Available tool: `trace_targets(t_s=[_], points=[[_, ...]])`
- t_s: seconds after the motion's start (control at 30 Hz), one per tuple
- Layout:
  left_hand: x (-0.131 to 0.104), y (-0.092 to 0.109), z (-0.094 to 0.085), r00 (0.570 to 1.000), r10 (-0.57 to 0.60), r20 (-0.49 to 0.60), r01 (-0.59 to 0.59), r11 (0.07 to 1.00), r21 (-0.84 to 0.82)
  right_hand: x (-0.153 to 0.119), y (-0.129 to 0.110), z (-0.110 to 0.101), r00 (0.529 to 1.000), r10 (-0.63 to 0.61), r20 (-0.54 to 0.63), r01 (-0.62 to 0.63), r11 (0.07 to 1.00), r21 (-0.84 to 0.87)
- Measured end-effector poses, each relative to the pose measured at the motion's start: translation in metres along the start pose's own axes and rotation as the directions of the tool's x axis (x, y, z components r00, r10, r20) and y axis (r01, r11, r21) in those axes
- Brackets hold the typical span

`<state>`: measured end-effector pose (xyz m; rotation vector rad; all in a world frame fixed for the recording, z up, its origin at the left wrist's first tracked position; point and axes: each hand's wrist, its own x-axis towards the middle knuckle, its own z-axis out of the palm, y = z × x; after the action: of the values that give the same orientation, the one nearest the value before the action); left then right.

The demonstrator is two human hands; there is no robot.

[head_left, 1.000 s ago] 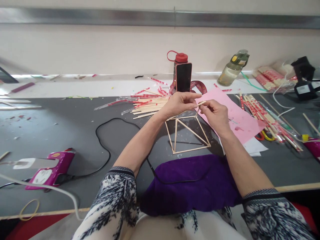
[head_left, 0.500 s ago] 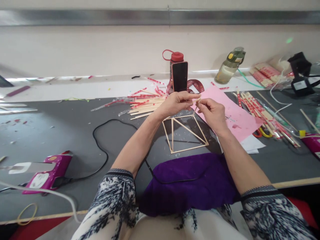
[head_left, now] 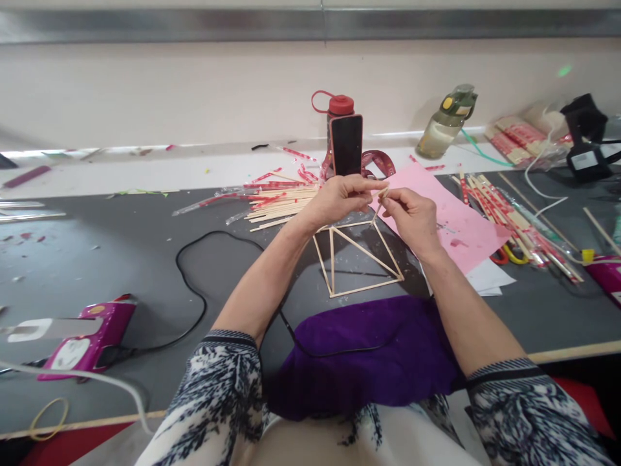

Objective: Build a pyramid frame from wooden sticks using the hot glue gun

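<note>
A frame of thin wooden sticks point(head_left: 367, 285) stands on the grey table in front of me, with a diagonal stick across it. Both hands meet at its far right corner, where a short wooden stick point(head_left: 376, 212) rises at a slant. My right hand point(head_left: 412, 217) pinches this stick near its top between thumb and forefinger. From the other side my left hand point(head_left: 342, 197) closes on the stick's upper end, its index finger stretched along the top and the other fingers curled. The left thumb is hidden.
Loose chopsticks and red wrappers point(head_left: 281, 202) lie behind my left hand. A phone point(head_left: 346, 145) leans on a red-capped bottle point(head_left: 341, 103). Pink paper point(head_left: 451, 220), wrapped chopsticks point(head_left: 514, 220) and a water bottle point(head_left: 441, 129) are right. A purple cloth point(head_left: 369, 356) lies nearest; a magenta power strip point(head_left: 97, 336) is left.
The view has shifted slightly. Both hands keep their places at the top of the slanted stick, with little visible movement.
</note>
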<state>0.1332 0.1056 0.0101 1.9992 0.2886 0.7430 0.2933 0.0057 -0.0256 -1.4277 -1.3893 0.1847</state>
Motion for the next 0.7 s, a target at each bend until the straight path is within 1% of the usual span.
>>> trace_targets(t_s=[0.23,0.4,0.7], points=[[0.0007,-0.0065,0.0006,1.0,0.009,-0.014,-0.009,1.0,0.007,0.0009,-0.003,-0.0004,1.0,-0.007,-0.002,0.007,1.0,-0.014],[0.0003,-0.0077,0.0009,1.0,0.005,-0.013,-0.005,1.0,0.011,0.0012,-0.0021,-0.0013,1.0,-0.021,-0.001,0.021,0.999,-0.033],[0.0018,-0.0083,0.0031,1.0,-0.008,-0.018,0.007,0.998,-0.066,0.0023,-0.0015,0.0003,1.0,-0.022,-0.008,0.021,0.998,-0.053]])
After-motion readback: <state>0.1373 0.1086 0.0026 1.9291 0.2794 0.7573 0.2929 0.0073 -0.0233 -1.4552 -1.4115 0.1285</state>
